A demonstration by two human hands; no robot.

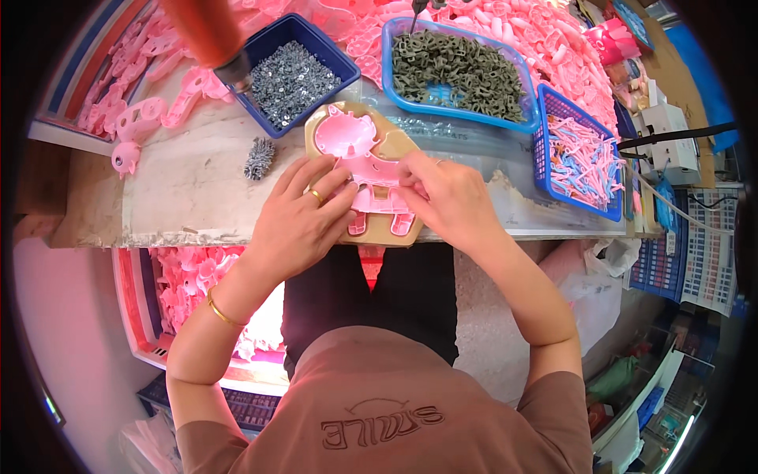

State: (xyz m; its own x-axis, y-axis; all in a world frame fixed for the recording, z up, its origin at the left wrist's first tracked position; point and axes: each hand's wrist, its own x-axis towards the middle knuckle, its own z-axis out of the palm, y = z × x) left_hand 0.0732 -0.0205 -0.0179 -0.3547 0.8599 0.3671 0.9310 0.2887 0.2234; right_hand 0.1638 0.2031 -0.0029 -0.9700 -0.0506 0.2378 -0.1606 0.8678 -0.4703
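A hollow pink plastic animal-shaped toy shell (345,134) lies inside-up in a tan holding block (395,143) at the table's front edge. My left hand (304,209), with a ring on one finger, lies over the shell's left side, its fingers stretched out and its fingertips touching the shell. My right hand (450,193) is at the shell's right end, thumb and fingertips closed in a pinch. Whatever sits between those fingertips is hidden or too small to name.
Behind the block stand a dark blue bin of small screws (296,79) and a blue tray of dark green parts (458,75). A blue basket (580,150) holds pink and blue sticks. A red power screwdriver (207,35) hangs at upper left. A screw clump (259,158) lies nearby; pink parts (505,31) pile behind.
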